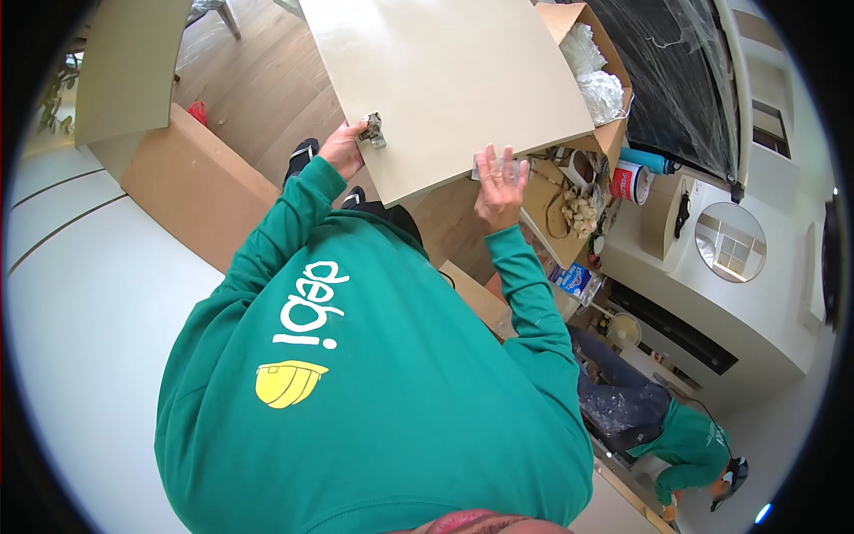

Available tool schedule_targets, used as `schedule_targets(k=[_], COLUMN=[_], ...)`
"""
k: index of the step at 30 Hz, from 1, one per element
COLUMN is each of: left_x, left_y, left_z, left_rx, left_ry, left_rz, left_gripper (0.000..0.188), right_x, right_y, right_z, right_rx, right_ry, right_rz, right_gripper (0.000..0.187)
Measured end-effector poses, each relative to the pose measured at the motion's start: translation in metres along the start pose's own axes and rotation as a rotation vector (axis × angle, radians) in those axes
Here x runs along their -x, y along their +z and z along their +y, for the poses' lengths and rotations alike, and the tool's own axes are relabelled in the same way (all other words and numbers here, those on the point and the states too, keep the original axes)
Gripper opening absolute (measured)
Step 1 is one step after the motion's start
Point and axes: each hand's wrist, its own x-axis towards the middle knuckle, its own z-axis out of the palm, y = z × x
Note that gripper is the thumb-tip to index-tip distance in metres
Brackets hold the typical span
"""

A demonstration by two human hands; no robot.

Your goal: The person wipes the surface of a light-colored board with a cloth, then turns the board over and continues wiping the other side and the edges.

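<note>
A large glossy beige cabinet door [445, 80] lies in front of me, one corner toward me. My left hand [343, 151] is closed round its left edge, the thumb beside a metal hinge [373, 131] fixed near that edge. My right hand [500, 191] is at the near right edge, its fingers stretched out and a little apart. Under those fingers shows a small, flat, pale grey piece [478, 169] that I cannot make out. Whatever supports the door is mostly hidden beneath it.
Right of the door stand an open cardboard box [614, 53] with white wrapping, a red-and-white can [630, 182] and a blue cylinder [648, 161]. A co-worker [685, 436] bends at lower right. Another beige panel [133, 71] and brown cardboard [196, 182] are left.
</note>
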Motion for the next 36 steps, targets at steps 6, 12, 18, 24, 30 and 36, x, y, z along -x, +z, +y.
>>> schedule_targets(k=[6, 12, 18, 24, 30, 36], left_x=[-0.002, 0.004, 0.004, -0.012, -0.006, -0.007], left_y=[-0.007, 0.001, 0.001, -0.018, -0.020, -0.022], left_z=[-0.007, -0.003, -0.004, -0.010, -0.010, -0.008], left_rx=[0.065, 0.053, 0.007, 0.050, 0.005, -0.002], left_ry=[-0.004, -0.011, -0.008, 0.002, -0.007, -0.020], left_rz=[-0.041, 0.060, 0.084, 0.013, 0.048, -0.014], left_gripper=[0.027, 0.027, 0.027, 0.024, 0.027, 0.026], right_x=[0.014, 0.006, 0.003, 0.009, -0.009, -0.037], right_y=[0.015, 0.006, 0.005, 0.001, 0.006, -0.016], right_z=[-0.102, -0.053, -0.056, -0.061, 0.030, 0.248], right_rx=[-0.303, -0.154, -0.278, -0.348, -0.166, 0.222], right_ry=[-0.288, -0.118, -0.212, -0.283, -0.157, 0.261], right_rz=[-0.092, -0.088, -0.102, -0.073, -0.053, -0.046], right_gripper=[0.060, 0.066, 0.061, 0.060, 0.068, 0.055])
